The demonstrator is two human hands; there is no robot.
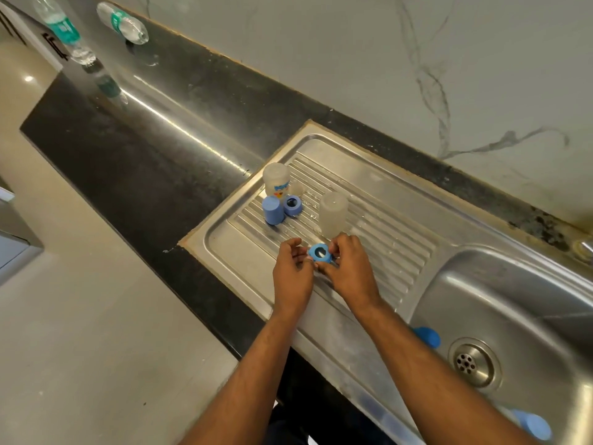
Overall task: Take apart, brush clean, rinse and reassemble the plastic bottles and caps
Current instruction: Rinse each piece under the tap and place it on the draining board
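A blue ring [318, 252] with a round hole is held over the drainboard [385, 220], pinched between both hands: the left hand [293, 271] grasps it from 9 o'clock, the right hand [349, 268] from 3 o'clock. Just beyond, at 12 o'clock, an upturned clear bottle [333, 213] stands on the ribs. At 10 o'clock sit a blue cap [272, 211], a second ring [292, 205] and a printed bottle [276, 183]. The basin [513, 300] lies at 4 o'clock, its drain [474, 361] visible.
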